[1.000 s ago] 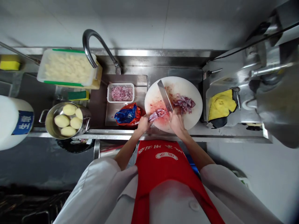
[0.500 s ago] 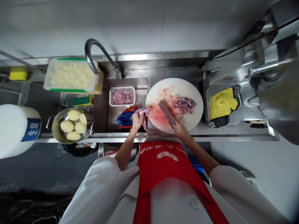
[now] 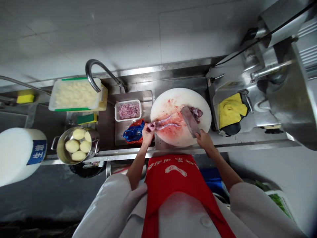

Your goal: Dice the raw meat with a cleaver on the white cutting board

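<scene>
My left hand (image 3: 148,133) is closed on one end of a pale pink strip of meat (image 3: 163,123), at the left edge of the round white cutting board (image 3: 168,98). Two thin ends of the strip stretch out to the right over the red-stained surface. In my right hand (image 3: 205,140) is the handle of a cleaver (image 3: 190,121), its broad blade low over the right half of the board. Dark purplish meat pieces (image 3: 197,113) lie beside the blade, partly hidden by it.
Left of the board are a white basket of chopped meat (image 3: 128,110), a blue and red bag (image 3: 134,131), a faucet (image 3: 106,71), a pot of peeled potatoes (image 3: 59,150) and a lidded tub (image 3: 76,94). A yellow cloth (image 3: 231,110) lies to the right.
The meat strip in my left hand, bunched up and hanging at the board's edge before, now stretches across the board. The cleaver has moved right, to the dark pieces. The camera view has shifted.
</scene>
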Demonstrator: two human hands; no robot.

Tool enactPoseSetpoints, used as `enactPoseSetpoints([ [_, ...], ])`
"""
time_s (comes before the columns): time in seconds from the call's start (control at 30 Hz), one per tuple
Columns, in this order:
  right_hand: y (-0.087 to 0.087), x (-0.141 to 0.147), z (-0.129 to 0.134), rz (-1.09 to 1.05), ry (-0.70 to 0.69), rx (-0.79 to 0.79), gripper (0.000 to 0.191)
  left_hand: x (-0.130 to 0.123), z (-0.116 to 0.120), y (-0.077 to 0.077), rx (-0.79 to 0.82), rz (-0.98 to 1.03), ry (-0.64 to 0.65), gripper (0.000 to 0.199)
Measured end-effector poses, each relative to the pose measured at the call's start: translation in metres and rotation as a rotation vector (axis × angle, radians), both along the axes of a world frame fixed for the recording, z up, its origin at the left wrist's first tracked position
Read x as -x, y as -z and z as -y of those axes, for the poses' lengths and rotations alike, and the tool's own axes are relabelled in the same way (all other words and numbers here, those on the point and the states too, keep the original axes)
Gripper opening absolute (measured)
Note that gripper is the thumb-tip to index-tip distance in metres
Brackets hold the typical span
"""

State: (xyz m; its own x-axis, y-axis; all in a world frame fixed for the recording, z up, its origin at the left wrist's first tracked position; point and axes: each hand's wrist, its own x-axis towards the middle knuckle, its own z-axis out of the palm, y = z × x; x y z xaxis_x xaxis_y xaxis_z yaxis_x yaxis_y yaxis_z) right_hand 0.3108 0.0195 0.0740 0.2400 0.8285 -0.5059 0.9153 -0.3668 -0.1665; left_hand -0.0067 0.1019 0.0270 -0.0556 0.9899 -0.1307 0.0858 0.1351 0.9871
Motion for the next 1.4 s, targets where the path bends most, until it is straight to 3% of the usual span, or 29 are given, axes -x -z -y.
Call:
enactPoseSetpoints([
  [0.13,-0.016,0.024,-0.002,0.041,-0.005,0.028,0.030,0.032,0.023,0.021,0.097,0.076,-0.073,0.040],
  [0.4,-0.048,0.101,-0.045,-0.039,-0.064,-0.039,0.030,0.039,0.031,0.014,0.032,0.042,0.013,0.032],
  [0.53,-0.045,0.121,-0.060,0.009,-0.001,-0.154,0.040,0.039,0.033,0.016,0.016,0.035,0.030,0.031],
  [0.67,-0.024,0.136,-0.070,-0.053,-0.039,0.002,0.035,0.042,0.029,0.018,0.010,0.035,0.047,0.031],
  [0.8,-0.007,0.122,-0.075,-0.104,-0.052,-0.043,0.034,0.047,0.025,0.019,0.035,-0.023,0.053,0.031],
  [0.93,-0.004,0.092,-0.049,-0.144,-0.081,-0.017,0.032,0.049,0.023,0.021,-0.022,-0.055,0.027,0.025],
  [1.03,-0.003,0.092,-0.033,-0.130,-0.065,-0.014,0.034,0.048,0.025,0.025,0.000,-0.037,0.034,0.028],
  [1.2,0.004,0.101,-0.067,-0.198,-0.037,-0.082,0.032,0.049,0.029,0.030,0.104,0.029,0.042,0.034],
  [1.3,0.007,0.062,-0.077,-0.247,-0.003,-0.084,0.033,0.049,0.026,0.023,0.097,0.032,0.023,0.034],
  [1.4,0.009,0.011,-0.060,-0.152,0.101,-0.103,0.036,0.033,0.019,0.008,0.035,0.049,0.043,0.034],
])
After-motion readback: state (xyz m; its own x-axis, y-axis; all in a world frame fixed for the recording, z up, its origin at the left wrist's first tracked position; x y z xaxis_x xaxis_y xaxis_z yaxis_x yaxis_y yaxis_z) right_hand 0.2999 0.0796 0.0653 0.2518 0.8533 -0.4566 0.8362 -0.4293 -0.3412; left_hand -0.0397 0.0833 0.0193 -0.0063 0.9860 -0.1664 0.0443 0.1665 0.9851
